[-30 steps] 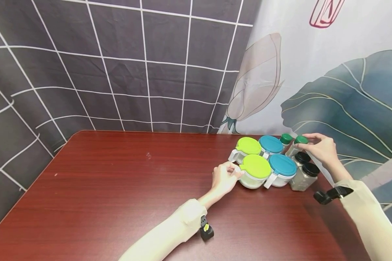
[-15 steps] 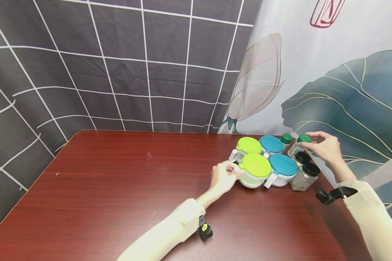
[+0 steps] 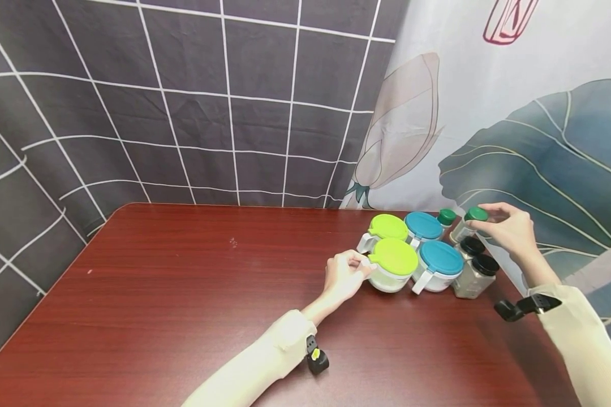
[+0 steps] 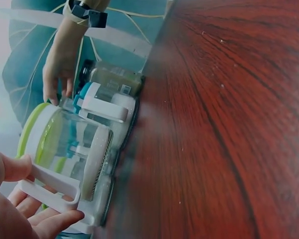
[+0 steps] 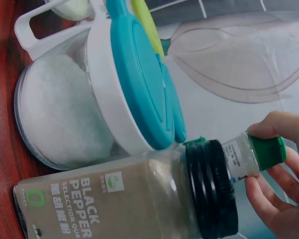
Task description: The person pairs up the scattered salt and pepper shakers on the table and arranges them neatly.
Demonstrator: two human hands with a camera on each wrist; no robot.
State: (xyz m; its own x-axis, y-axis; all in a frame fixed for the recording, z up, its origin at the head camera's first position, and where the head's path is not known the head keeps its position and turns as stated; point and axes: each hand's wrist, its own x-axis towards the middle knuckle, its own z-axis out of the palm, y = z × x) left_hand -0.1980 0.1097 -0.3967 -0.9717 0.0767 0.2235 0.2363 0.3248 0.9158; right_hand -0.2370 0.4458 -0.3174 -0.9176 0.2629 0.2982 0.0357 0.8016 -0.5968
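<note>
My left hand (image 3: 343, 276) holds the white handle (image 4: 57, 181) of the front seasoning jar with a lime-green lid (image 3: 394, 257). In the left wrist view, thumb and fingers are around that handle, and the jar is clear-walled. At the far right, my right hand (image 3: 511, 230) pinches the green cap of a small spice bottle (image 5: 237, 158) between thumb and fingers. That bottle leans a little and stands out above its neighbours; its base is hidden. Beside the left-held jar is a blue-lidded jar (image 3: 441, 258) of white contents.
Behind stand another green-lidded jar (image 3: 388, 226), a blue-lidded jar (image 3: 423, 224) and a green-capped bottle (image 3: 446, 217). Two black-capped bottles, the front one labelled black pepper (image 5: 89, 204), stand right of the jars. A curtain (image 3: 489, 113) hangs along the table's (image 3: 198, 294) right side.
The front green-lidded jar has slid slightly left with my left hand, widening its gap from the blue-lidded jar. My right hand and the green-capped spice bottle have risen slightly and shifted right.
</note>
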